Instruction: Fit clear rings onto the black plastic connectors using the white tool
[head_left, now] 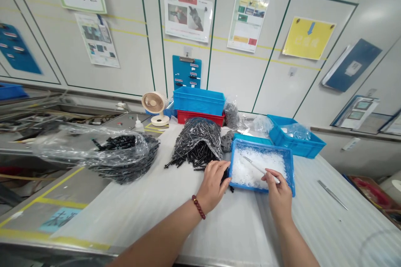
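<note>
My right hand [278, 192] pinches a slim metallic pen-like tool [258, 167], its tip over small white translucent pieces [244, 177] that fill a shallow blue tray [293, 175]. Beside the tray's left edge rests my left hand [214, 183], fingers bent over some small black parts; what its fingertips hold, if anything, is hidden. Just beyond that hand, an open clear bag [200, 133] spills thin black rod-like parts [197, 154] onto the white table [175, 208].
At the left lies another clear bag of black parts [125, 154]. A small fan [155, 106], stacked blue [199, 102] and red bins [184, 117] stand behind. Another blue bin [305, 146] is at the back right; metal tweezers [332, 195] lie right of the tray.
</note>
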Motion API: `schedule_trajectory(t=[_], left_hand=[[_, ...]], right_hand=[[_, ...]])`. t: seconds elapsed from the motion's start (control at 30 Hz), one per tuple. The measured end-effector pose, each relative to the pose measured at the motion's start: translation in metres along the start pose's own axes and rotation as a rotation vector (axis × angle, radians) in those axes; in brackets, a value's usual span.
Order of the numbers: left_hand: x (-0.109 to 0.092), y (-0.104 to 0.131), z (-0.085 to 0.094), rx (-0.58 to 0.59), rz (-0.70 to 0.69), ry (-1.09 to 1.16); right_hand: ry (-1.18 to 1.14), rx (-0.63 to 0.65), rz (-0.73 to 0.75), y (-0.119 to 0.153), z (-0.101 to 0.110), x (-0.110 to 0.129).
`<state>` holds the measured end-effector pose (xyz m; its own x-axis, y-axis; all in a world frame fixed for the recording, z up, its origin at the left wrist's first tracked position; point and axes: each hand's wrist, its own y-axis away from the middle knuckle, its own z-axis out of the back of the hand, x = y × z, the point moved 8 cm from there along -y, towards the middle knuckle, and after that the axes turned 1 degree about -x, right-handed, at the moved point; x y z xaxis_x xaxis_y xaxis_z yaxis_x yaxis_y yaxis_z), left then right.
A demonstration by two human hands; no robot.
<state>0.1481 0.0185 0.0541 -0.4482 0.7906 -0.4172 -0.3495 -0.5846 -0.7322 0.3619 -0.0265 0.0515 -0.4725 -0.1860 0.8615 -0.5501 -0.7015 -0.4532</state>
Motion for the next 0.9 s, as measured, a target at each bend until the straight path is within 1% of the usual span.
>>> schedule_trajectory(t=[0.17, 0.27, 0.33, 0.4, 0.63, 0.73, 0.9], left_hand=[[-0.001, -0.001, 0.001, -0.008, -0.003, 0.009], [0.000, -0.002, 0.000, 0.005, -0.004, 0.015], [0.000, -0.002, -0.003, 0.025, -0.004, 0.013], [0.001, -0.002, -0.004, 0.032, 0.000, 0.002], [0.001, -0.003, -0.003, 0.024, -0.004, -0.007], [0.001, -0.003, -0.002, 0.016, -0.003, -0.003], [-0.001, -0.003, -0.001, 0.018, 0.001, 0.007]], right_hand=[[-0.175, -0.104, -0.100, -0.003, 0.012, -0.011], [-0.257, -0.116, -0.166, -0.005, 0.013, -0.017], [-0.269, -0.124, -0.175, -0.004, 0.013, -0.017], [-0.241, -0.146, -0.146, -0.004, 0.016, -0.013], [-0.025, -0.235, 0.041, 0.003, 0.029, 0.014], [0.030, -0.215, 0.082, 0.003, 0.027, 0.016], [0.081, -0.123, 0.103, -0.003, 0.016, 0.007]])
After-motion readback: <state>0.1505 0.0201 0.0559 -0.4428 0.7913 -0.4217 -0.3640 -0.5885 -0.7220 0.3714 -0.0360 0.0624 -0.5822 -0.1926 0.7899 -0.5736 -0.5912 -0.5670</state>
